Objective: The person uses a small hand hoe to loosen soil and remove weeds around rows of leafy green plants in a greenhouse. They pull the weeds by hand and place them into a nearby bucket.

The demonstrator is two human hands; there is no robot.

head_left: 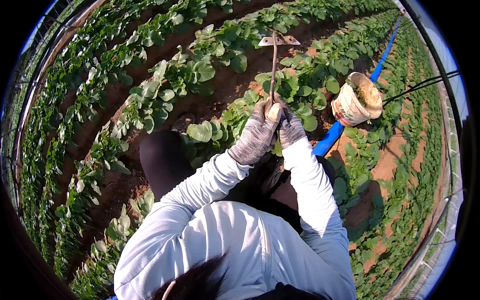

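L hand (255, 131) (gloved): fingers closed on hoe (273, 70) hdl. R hand (291, 127) (gloved): against L hand at hdl; fingers part. hidden, grip can't tell. Hoe: fwd of torso (225, 235), blade (281, 41) at far end. Bucket (348, 107): R side, by blue hose (328, 141).

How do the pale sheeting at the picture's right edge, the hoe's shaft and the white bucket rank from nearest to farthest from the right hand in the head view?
From the right hand:
1. Hoe's shaft: its lower end is between the two hands.
2. White bucket: off to the right, tilted.
3. Pale sheeting: far right, beyond the planted rows.
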